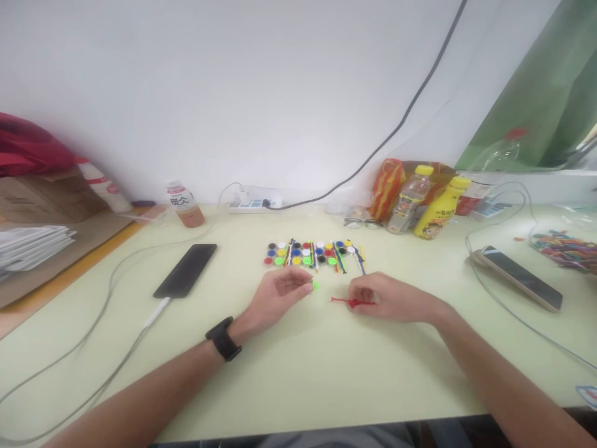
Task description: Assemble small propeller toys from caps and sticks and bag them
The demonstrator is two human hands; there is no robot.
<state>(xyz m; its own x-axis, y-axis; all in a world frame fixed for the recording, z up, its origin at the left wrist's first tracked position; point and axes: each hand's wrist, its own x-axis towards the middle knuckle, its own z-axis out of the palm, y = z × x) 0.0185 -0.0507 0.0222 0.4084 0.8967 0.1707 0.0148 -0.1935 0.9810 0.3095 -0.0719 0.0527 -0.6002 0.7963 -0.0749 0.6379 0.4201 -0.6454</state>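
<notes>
My left hand (278,291) rests on the pale table (298,373), fingers curled, pinching a small bright green button (316,286) at its fingertips. A black watch sits on that wrist. To the right, my right hand (387,297) is closed around a thin red plastic stick (347,302) that points left along the table. Just beyond both hands lies a neat group of small coloured buttons and coloured sticks (313,254), set out in rows.
A black phone (186,269) on a white cable lies left. At the back stand a power strip (252,202), a pink-label bottle (184,204), glasses, a clear bottle (407,200) and a yellow bottle (441,208). Another phone (520,277) and a pile of coloured pieces (566,247) lie right.
</notes>
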